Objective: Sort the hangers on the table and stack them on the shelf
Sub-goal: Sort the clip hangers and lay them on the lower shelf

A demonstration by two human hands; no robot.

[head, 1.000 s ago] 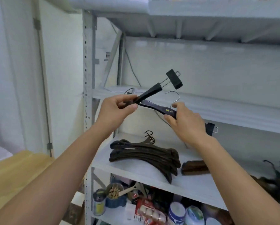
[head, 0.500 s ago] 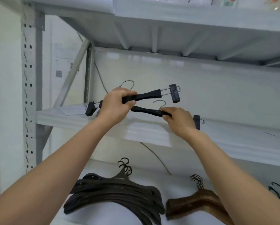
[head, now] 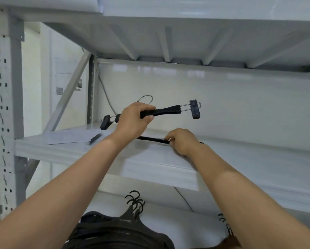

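Likely handling: the upper clip hanger [head: 161, 111] is judged light and stiff, its black bar smooth and perhaps a little slippery; the thin wire rails and sprung clips are judged the weak parts
Where to grip: the thick middle of the bar, just under the wire hook [head: 147, 99], is favoured, since balance is kept there; the ends are best left alone, as the clips may slide on their rails
Look: a black bar is seen, thinner at the middle and broader toward the ends, with a bare metal hook at 12 o'clock, a right clip [head: 194, 109] at 3 o'clock and a left clip [head: 105, 122] at 9 o'clock
Left hand [head: 132, 121]: its fingers are curled over the middle of the bar and the thumb is tucked beneath; the hanger is held in the air above the shelf [head: 150, 159], tilted a little, left end lower
Right hand [head: 182, 141]: its fingers are bent round the lower clip hanger [head: 153, 139], which is pinched at its middle
Lower clip hanger: it is seen edge-on as a thin black strip at 5 o'clock from the left hand, at the shelf surface; whether its weight is borne by the shelf cannot be told
Also on the shelf: a sheet of paper [head: 71, 136] with a pen [head: 95, 138], at 9 o'clock
Below, at 6 o'clock: a stack of black coat hangers [head: 114, 230] is laid on the next shelf down
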